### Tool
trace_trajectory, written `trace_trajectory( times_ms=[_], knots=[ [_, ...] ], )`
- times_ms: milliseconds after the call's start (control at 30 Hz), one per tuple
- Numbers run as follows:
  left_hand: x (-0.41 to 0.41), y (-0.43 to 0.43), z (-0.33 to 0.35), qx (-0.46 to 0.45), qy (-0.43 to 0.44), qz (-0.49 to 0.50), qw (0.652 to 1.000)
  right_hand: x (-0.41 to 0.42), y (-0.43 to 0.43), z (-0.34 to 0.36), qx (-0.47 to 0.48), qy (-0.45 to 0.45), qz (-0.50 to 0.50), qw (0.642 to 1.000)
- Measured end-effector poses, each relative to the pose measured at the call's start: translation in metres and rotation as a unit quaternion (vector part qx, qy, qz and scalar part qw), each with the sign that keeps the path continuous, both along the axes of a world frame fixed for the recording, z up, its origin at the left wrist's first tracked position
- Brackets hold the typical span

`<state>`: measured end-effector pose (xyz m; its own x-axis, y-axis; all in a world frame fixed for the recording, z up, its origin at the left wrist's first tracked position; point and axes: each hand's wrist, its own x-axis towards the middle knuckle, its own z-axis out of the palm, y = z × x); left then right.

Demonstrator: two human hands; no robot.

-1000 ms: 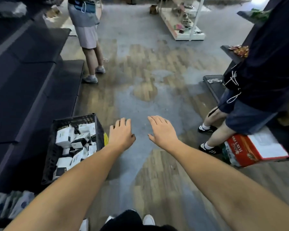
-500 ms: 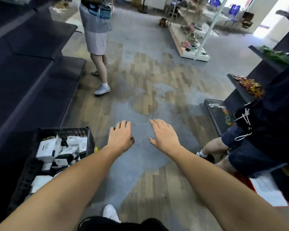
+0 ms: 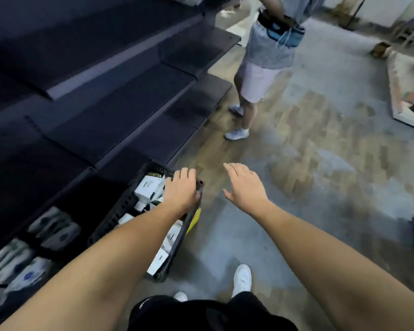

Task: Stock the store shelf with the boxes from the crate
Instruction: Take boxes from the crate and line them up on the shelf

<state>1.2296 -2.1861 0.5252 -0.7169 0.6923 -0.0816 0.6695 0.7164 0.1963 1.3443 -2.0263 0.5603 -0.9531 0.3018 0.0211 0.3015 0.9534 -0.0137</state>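
Left hand (image 3: 182, 191) is hovering flat, fingers straight, gripping nothing, over the far corner of the crate (image 3: 120, 211); white boxes (image 3: 148, 187) are lying jumbled just left of and under it, so it should be dropping onto the top box and pinching its sides. Right hand (image 3: 245, 187) is hanging spread and empty beside it, over the floor (image 3: 308, 187). The left forearm (image 3: 129, 235) is covering half the crate, palm-to-rim contact is not readable, and the shelf (image 3: 120, 111) is sitting further left.

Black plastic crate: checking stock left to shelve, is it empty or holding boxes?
Holding boxes: white cardboard boxes lie piled inside the black plastic crate.
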Motion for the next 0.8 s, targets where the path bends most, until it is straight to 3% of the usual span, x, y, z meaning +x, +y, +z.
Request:
trace_trajectory(
  times_ms=[333,533,800],
  knots=[
    [-0.023,-0.013,-0.020,-0.027,-0.012,0.261,0.965,-0.102,0.044,-0.019,-0.017,0.017,0.238,0.971],
    [0.023,-0.010,-0.024,-0.047,-0.029,0.387,0.920,-0.116,0.073,-0.034,-0.019,-0.019,0.343,0.939],
    [0.080,-0.040,-0.030,-0.068,-0.077,0.506,0.857,-0.126,0.037,-0.050,-0.022,-0.056,0.461,0.885]
  ],
)
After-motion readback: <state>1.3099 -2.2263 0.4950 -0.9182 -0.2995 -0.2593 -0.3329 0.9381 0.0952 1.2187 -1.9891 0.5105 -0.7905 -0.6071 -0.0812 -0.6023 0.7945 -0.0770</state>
